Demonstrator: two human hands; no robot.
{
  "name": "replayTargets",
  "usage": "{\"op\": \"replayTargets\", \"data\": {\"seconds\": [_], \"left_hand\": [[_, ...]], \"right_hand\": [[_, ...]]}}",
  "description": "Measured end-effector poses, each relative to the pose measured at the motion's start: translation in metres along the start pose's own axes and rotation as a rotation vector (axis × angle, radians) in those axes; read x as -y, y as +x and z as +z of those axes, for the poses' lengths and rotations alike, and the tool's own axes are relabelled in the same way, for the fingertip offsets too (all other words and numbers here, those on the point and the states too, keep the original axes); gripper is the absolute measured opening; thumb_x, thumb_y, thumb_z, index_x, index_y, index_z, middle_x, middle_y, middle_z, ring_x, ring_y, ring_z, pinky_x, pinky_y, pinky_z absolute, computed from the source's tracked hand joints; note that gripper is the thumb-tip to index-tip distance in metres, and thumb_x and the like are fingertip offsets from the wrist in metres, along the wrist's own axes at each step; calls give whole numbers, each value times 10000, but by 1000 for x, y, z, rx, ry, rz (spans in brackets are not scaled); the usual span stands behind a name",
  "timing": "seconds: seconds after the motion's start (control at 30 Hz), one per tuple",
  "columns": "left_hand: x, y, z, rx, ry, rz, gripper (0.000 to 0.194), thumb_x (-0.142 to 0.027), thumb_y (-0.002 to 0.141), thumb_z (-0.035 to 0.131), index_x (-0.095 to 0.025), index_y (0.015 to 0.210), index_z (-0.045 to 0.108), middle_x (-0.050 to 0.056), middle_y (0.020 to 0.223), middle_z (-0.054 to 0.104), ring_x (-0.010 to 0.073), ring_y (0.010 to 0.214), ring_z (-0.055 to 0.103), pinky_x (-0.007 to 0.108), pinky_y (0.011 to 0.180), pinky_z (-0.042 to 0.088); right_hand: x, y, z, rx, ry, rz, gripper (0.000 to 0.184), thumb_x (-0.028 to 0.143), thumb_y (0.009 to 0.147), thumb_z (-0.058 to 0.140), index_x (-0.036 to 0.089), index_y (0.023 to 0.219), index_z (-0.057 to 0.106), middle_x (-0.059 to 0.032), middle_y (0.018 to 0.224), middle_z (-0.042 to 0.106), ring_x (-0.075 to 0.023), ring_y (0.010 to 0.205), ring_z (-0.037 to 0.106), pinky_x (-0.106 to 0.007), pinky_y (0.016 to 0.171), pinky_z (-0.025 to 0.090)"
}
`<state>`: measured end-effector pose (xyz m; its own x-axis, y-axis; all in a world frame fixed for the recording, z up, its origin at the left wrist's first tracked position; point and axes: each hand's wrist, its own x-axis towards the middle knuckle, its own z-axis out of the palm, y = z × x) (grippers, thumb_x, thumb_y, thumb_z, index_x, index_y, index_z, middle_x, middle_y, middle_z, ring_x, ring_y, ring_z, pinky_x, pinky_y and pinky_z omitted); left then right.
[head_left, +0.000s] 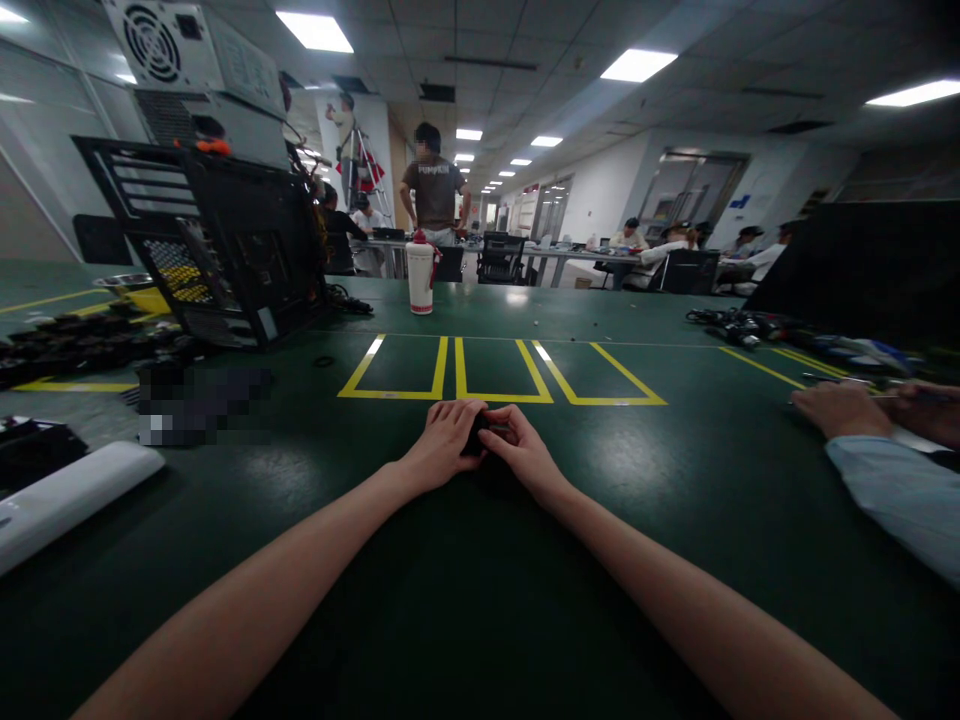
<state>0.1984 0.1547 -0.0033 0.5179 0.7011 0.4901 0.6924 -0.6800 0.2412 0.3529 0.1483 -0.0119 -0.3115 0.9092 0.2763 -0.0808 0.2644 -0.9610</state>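
Observation:
A small black object [475,438] sits between my two hands, low over the green tabletop; its kind cannot be made out because fingers cover most of it. My left hand [444,442] wraps around its left side with the fingers over the top and the thumb below. From the right, my right hand [527,455] grips the same object with bent fingers and thumb. Just beyond both hands lie yellow tape outlines [499,398] on the table [480,600].
An open computer case [247,250] with a power supply [202,50] on top stands at left. Nearer are a white elongated thing [82,495] and dark parts. A lidded cup [421,275] stands behind the tape. A co-worker's hand [844,408] works at right, near cables [739,328].

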Motion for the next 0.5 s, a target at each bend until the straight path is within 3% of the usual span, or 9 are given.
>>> {"op": "replayTargets", "data": {"seconds": [0.23,0.5], "left_hand": [[1,1,1,-1,-9,-7,560,-208,670,605,-196,1147,313,75,1130,455,240,1067,425,400,912,289],[-1,0,-2,13,-13,7,549,-204,678,600,-194,1146,315,75,1118,465,241,1055,432,394,898,302]], "right_hand": [[-3,2,-4,-50,-64,65,325,313,703,598,213,996,502,-45,1033,556,-176,970,538,-341,843,440],[1,0,-1,-31,-30,31,250,262,691,604,213,912,499,-14,940,572,-160,904,549,-308,772,460]]}}
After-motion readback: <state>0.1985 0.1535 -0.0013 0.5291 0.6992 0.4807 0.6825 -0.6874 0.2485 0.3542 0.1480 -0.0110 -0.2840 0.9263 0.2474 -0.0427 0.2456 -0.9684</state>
